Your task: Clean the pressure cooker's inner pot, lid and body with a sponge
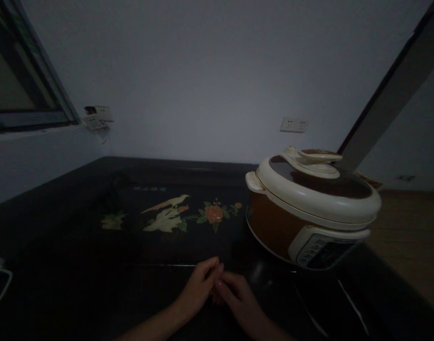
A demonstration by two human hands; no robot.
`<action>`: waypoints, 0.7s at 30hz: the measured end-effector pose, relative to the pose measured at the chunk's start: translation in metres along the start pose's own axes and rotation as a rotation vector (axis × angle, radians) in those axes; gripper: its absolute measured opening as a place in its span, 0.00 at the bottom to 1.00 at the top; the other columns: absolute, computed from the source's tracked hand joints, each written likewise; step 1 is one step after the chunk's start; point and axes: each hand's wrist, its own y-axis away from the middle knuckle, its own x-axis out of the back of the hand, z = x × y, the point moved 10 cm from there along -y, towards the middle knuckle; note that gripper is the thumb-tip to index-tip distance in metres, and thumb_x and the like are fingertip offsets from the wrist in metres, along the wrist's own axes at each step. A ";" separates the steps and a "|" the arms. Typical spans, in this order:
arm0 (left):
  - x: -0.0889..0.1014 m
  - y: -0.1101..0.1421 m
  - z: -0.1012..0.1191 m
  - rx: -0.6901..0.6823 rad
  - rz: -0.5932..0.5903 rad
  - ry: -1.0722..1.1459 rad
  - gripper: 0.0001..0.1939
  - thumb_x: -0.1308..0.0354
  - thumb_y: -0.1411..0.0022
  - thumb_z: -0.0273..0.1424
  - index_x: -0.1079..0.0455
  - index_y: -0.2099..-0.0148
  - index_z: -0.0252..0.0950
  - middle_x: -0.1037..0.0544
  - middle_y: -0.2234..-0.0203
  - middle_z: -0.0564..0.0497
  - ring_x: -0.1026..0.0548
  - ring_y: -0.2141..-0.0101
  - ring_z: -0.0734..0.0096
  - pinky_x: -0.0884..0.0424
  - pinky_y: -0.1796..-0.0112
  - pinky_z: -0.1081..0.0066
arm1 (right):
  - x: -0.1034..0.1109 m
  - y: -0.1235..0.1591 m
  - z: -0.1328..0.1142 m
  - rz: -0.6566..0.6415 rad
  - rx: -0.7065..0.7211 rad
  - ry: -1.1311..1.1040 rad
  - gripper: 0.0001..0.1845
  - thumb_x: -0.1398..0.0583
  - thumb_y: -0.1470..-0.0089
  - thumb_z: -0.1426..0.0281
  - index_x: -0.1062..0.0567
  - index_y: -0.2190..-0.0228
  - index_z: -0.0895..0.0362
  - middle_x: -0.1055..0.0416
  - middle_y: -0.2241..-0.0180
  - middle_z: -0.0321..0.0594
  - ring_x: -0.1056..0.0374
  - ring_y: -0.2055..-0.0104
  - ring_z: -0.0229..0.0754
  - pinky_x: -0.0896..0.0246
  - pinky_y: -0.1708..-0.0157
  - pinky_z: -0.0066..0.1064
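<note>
My left hand (pixel 200 284) and my right hand (pixel 240 298) meet above the near part of a dark glossy table. Their fingers are curled and touch each other at the tips. I see no object between them, though the lower fingers are partly hidden. To the right of my hands stands an electric pressure cooker (pixel 274 222), brown with a cream rim and lid, its lid (pixel 320 201) on top. Its control panel (pixel 323 251) faces toward the near right. Neither hand touches the cooker.
The dark table (pixel 106 265) carries a bird-and-flower picture (pixel 213 214) behind my hands. A white cable (pixel 4 293) lies at the left edge. Wall sockets (pixel 293 125) sit behind the cooker, and a window (pixel 21 71) is at upper left. Wooden floor (pixel 409 227) shows at right.
</note>
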 end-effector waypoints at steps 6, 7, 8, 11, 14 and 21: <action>0.000 -0.001 0.000 -0.006 -0.010 0.006 0.29 0.47 0.48 0.59 0.43 0.76 0.37 0.39 0.88 0.60 0.40 0.86 0.79 0.46 0.84 0.77 | 0.001 0.001 -0.002 0.011 0.002 0.008 0.27 0.47 0.44 0.47 0.28 0.75 0.58 0.33 0.76 0.36 0.37 0.72 0.37 0.43 0.69 0.29; 0.000 -0.001 0.000 -0.005 -0.006 0.003 0.29 0.47 0.48 0.60 0.43 0.76 0.37 0.39 0.88 0.60 0.40 0.86 0.79 0.46 0.84 0.77 | 0.001 0.001 -0.003 0.012 0.000 0.012 0.28 0.47 0.44 0.47 0.28 0.75 0.58 0.33 0.76 0.36 0.37 0.72 0.37 0.43 0.69 0.29; 0.001 -0.001 0.001 -0.004 -0.003 -0.001 0.29 0.47 0.49 0.60 0.43 0.76 0.37 0.39 0.88 0.60 0.40 0.86 0.80 0.46 0.84 0.77 | 0.001 0.001 -0.003 0.014 -0.005 0.016 0.28 0.47 0.44 0.46 0.29 0.75 0.58 0.33 0.76 0.36 0.37 0.72 0.37 0.43 0.69 0.29; 0.000 0.000 0.003 0.000 -0.004 -0.007 0.30 0.47 0.50 0.61 0.43 0.76 0.38 0.39 0.88 0.60 0.40 0.86 0.80 0.46 0.84 0.77 | 0.001 0.002 -0.002 0.007 -0.017 0.022 0.27 0.47 0.44 0.47 0.29 0.75 0.58 0.34 0.77 0.36 0.37 0.73 0.37 0.43 0.70 0.29; -0.001 0.001 0.003 0.010 -0.007 -0.012 0.30 0.47 0.50 0.61 0.43 0.76 0.38 0.39 0.88 0.61 0.40 0.87 0.80 0.46 0.84 0.77 | 0.000 0.002 -0.001 0.003 -0.021 0.011 0.27 0.48 0.43 0.47 0.29 0.75 0.58 0.35 0.77 0.36 0.38 0.73 0.37 0.43 0.70 0.29; 0.000 -0.002 -0.004 -0.002 -0.006 -0.011 0.29 0.47 0.49 0.61 0.43 0.76 0.38 0.39 0.88 0.60 0.39 0.87 0.79 0.45 0.84 0.77 | 0.000 0.000 0.001 0.015 -0.036 -0.001 0.29 0.48 0.45 0.45 0.29 0.76 0.58 0.34 0.77 0.36 0.37 0.73 0.38 0.43 0.70 0.29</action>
